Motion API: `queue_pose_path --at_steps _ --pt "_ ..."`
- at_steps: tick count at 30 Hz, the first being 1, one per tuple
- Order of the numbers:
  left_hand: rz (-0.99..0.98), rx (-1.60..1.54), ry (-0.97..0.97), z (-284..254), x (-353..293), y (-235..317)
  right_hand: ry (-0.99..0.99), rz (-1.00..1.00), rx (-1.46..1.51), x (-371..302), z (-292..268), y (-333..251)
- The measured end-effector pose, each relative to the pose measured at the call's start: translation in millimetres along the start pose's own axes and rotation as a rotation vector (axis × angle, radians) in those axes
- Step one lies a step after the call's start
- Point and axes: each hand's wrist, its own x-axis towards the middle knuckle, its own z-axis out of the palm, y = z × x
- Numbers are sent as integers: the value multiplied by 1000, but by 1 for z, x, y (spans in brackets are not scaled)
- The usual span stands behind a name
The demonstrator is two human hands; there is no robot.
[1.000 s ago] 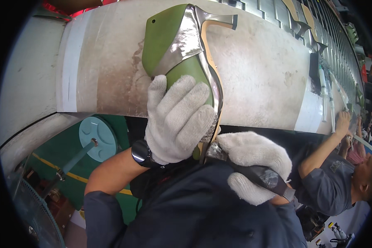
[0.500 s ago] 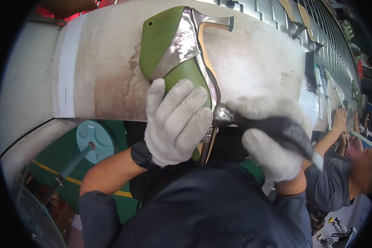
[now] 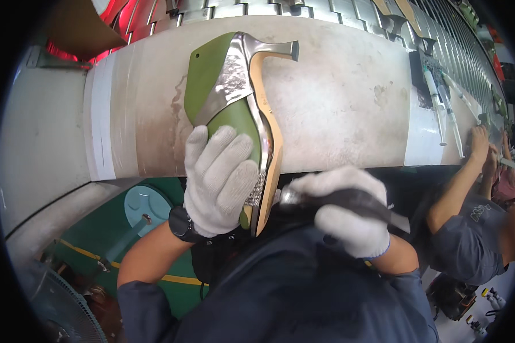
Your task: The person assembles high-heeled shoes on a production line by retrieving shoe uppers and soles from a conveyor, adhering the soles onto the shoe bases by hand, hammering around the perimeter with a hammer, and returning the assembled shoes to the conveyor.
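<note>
Pale worktop (image 3: 337,114) here, and I've got the silver shoe (image 3: 234,83) on its green last (image 3: 234,117) across the near edge, left hand (image 3: 217,180) curled round and hiding part, right hand (image 3: 357,228) wrapped round a dark tool (image 3: 352,200), syringes (image 3: 434,94) off right.

The surface (image 3: 349,91) is pale, stained brown toward its left part, with a white strip (image 3: 102,123) near its left end. Beyond the surface runs a slatted metal track (image 3: 223,10). Left of the surface stands a pale panel (image 3: 48,126). Below the surface's near edge, leftward: green floor (image 3: 97,226), yellow stripe (image 3: 177,279), light-blue disc (image 3: 146,200). Light falls brightest on the surface's middle.
</note>
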Motion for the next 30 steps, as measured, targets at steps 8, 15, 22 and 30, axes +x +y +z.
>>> queue_pose_path --at_steps 8,15,22,30 --pt "-43 -12 -58 -5 20 -10 118 -200 -487 23 -11 21" --pt "-121 -12 -339 -16 50 -10 108 179 168 36 -15 6" --pt "-171 -116 -336 -17 41 -10 60 -24 170 44 -21 22" --pt "-214 -134 -378 -21 43 -8 -214 -302 96 84 -41 28"
